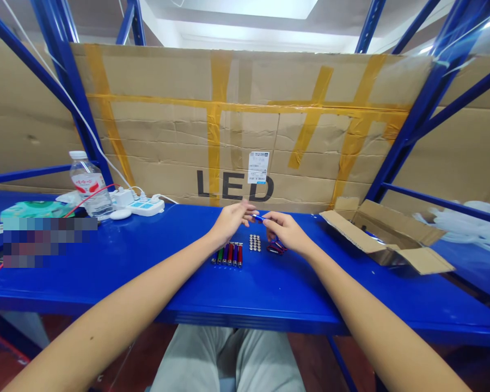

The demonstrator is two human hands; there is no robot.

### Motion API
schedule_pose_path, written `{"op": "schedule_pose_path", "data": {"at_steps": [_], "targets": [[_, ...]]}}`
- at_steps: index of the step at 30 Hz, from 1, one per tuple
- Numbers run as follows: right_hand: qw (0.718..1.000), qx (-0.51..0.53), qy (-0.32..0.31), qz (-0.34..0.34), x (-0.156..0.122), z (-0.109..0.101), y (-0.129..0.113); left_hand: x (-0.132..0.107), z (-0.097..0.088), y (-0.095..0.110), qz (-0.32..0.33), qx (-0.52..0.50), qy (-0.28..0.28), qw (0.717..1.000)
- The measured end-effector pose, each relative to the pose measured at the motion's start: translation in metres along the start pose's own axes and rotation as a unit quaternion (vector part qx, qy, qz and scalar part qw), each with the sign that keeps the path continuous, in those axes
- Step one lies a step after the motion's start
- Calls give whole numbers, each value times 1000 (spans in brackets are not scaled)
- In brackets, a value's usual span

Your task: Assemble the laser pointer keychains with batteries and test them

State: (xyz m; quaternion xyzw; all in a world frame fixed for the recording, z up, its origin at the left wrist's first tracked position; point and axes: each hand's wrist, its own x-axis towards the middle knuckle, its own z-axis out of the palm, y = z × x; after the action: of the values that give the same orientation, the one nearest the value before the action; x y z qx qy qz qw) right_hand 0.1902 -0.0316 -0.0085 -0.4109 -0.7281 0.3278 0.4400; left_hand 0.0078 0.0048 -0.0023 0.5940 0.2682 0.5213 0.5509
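My right hand (282, 230) pinches a small blue pen-like tube (259, 218) with a shiny end, held above the table and pointing left. My left hand (236, 216) is at that shiny end, fingers curled in; whether it grips the tube or a small part there is hidden. Below my left hand lies a row of similar tubes (230, 255) in green, purple and red with silver ends. Several button cells (255, 243) are set out in neat rows between the hands. Under my right hand sits a small bunch of red and dark pieces (276, 247), partly covered.
An open cardboard box (386, 234) with some items inside stands at the right. To the left are a plastic bottle (90, 188), a white power strip (145, 206) with cables and a green packet (35, 209). A tall cardboard sheet (167, 141) closes off the back of the blue table (147, 283).
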Motion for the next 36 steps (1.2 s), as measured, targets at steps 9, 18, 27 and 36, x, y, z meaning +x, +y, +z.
{"op": "schedule_pose_path", "data": {"at_steps": [9, 18, 27, 36], "targets": [[995, 29, 68, 66, 4, -9, 5, 8, -20, 9, -104, -222, 3, 969], [997, 3, 64, 48, 2, -10, 5, 11, -27, 5, -104, -254, -31, 961], [996, -4, 55, 73, 0, -8, -2, 9, -31, 9, -86, -272, -97, 954], [996, -1, 61, 68, 0, -8, 0, 7, -29, 12, -86, -277, -121, 949]]}}
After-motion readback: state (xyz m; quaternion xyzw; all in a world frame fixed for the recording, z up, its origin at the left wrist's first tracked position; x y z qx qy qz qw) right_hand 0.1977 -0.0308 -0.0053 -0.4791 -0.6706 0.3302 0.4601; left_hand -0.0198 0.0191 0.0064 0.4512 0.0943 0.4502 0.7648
